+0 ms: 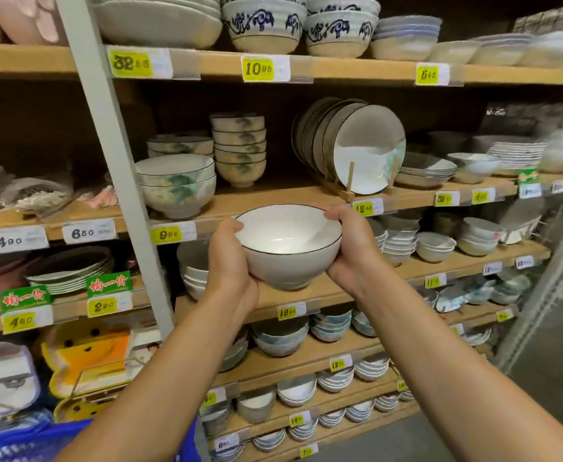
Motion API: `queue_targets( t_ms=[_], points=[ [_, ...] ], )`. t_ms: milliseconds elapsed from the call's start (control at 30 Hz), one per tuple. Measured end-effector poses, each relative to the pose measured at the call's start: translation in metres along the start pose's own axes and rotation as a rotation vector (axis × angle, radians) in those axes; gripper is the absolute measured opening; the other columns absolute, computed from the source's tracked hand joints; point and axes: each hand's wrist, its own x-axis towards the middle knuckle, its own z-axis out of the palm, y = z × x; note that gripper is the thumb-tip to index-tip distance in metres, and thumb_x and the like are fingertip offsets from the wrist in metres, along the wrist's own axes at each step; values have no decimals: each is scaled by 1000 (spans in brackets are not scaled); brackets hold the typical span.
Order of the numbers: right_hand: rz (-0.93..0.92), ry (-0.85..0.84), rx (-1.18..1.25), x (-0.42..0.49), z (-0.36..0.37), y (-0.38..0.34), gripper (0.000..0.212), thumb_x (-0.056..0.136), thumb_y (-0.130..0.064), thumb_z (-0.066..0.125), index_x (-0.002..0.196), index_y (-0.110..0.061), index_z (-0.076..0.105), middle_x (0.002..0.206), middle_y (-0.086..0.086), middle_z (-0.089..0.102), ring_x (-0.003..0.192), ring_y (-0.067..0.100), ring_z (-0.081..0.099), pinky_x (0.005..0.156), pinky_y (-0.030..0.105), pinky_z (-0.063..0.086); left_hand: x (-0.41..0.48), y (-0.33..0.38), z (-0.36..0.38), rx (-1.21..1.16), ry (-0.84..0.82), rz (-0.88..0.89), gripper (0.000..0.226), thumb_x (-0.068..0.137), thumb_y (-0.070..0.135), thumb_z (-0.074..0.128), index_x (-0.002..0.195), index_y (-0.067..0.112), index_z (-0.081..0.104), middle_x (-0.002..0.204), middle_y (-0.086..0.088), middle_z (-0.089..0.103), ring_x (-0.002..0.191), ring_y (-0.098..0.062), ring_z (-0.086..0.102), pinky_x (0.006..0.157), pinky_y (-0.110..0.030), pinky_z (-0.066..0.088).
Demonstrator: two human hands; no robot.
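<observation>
Wooden shelves [273,191] fill the view from top to bottom, tier over tier of tan boards packed with crockery, dim and brown at the back of each bay. A pale metal post [113,161] slants up through them left of centre, and a second post stands at the far right where the run ends. Grey floor [540,378] shows in the lower right corner. A blue basket [23,441] sits at the bottom left, under packaged goods in yellow and white. On the middle board, plates [366,148] stand on edge in a wooden rack [350,181], with a stack [240,148] of green-painted bowls to their left. The bowl [286,241], white with a thin dark rim, is held in the air in front of the shelf edge just below that board, beneath the plates, tilted so its inside faces the camera. The left hand [230,265] grips its left side, thumb at the rim and fingers curled beneath. The right hand [350,251] grips the right side, thumb hooked over the rim. Yellow and white tags [262,68] with prices line every shelf edge.
</observation>
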Motion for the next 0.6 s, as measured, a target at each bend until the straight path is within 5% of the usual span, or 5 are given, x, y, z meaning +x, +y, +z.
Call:
queue_targets(
  t_ms=[267,500,600],
  points=[
    [27,-85,-26,60,22,-7,39,87,-19,42,118,-13,65,113,14,68,102,34,63,70,37,59,55,16,10,37,47,30,21,85,26,46,95,16,62,95,-10,71,87,-28,66,69,-37,55],
    [-31,-130,-71,121,47,-12,42,89,-16,37,120,-11,64,116,14,67,108,36,61,93,49,52,126,25,14,28,27,82,21,87,25,45,91,17,63,85,-4,71,82,-23,65,63,-30,53],
    [-32,-120,-50,143,55,-18,43,89,-15,36,121,-8,63,114,16,67,104,36,62,90,48,52,151,26,21,10,20,82,20,88,27,45,88,18,62,79,-2,71,75,-21,64,56,-25,52]
  ],
)
